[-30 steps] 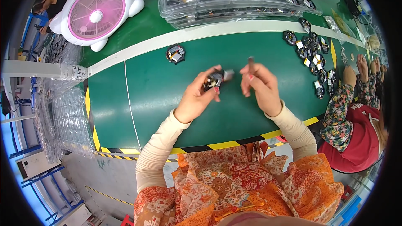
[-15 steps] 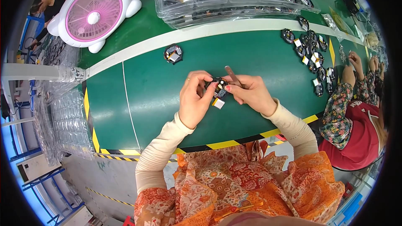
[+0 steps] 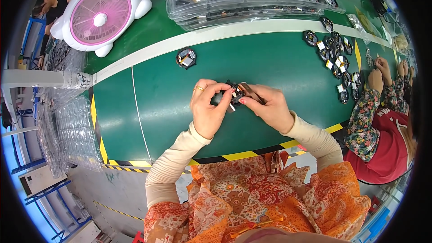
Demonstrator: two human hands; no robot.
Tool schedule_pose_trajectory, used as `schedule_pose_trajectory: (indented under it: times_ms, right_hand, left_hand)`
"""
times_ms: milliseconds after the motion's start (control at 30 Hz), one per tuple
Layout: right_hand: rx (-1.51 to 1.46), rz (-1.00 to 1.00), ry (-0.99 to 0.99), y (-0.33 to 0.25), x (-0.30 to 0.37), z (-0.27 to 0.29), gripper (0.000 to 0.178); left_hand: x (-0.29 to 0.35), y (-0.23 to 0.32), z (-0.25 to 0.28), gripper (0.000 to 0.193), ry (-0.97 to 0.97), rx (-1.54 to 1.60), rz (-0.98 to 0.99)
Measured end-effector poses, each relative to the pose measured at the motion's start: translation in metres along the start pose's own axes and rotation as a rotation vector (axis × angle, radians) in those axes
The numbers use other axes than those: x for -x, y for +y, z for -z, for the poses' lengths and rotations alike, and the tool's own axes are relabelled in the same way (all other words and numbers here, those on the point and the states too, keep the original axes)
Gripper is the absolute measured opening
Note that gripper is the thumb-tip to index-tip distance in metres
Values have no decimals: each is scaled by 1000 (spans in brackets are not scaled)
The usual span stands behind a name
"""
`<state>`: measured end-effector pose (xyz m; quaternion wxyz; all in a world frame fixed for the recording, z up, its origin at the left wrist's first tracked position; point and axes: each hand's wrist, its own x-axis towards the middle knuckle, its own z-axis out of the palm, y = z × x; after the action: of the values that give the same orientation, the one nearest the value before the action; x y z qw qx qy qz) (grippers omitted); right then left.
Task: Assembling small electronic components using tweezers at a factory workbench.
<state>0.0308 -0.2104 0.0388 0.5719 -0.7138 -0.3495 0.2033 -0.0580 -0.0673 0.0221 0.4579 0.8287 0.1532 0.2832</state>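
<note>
Above the green work surface, my left hand (image 3: 209, 108) pinches a small round black electronic module (image 3: 233, 91) between thumb and fingers. A silvery-white battery hangs at the module's lower side, seen nearly edge-on. My right hand (image 3: 270, 108) is closed around metal tweezers (image 3: 252, 92), its thumb close against the module's right side. The tips of the tweezers lie at the module and cannot be made out clearly. Another round black module (image 3: 186, 58) with a pale battery lies on the surface beyond my left hand.
Several similar modules (image 3: 335, 54) lie in a pile at the right. Stacked clear plastic trays (image 3: 252, 11) holding modules stand at the back. A white and pink fan (image 3: 101, 18) is at the back left. A co-worker in a red vest (image 3: 382, 146) sits to the right.
My right hand has tilted the tweezers down toward the module. The module has turned in my left hand, so its battery now shows edge-on.
</note>
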Motion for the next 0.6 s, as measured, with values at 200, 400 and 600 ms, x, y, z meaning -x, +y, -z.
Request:
schedule_pose_trajectory:
  times_ms: [200, 400, 600]
  right_hand:
    - [-181, -185, -22, 5, 3, 1, 27]
    - [-115, -121, -8, 1, 2, 0, 26]
    - [-71, -2, 21, 4, 3, -1, 26]
  left_hand:
    - [0, 6, 0, 12, 24, 60, 23]
    - [1, 1, 0, 12, 17, 60, -23]
    - [2, -1, -2, 12, 16, 9, -70]
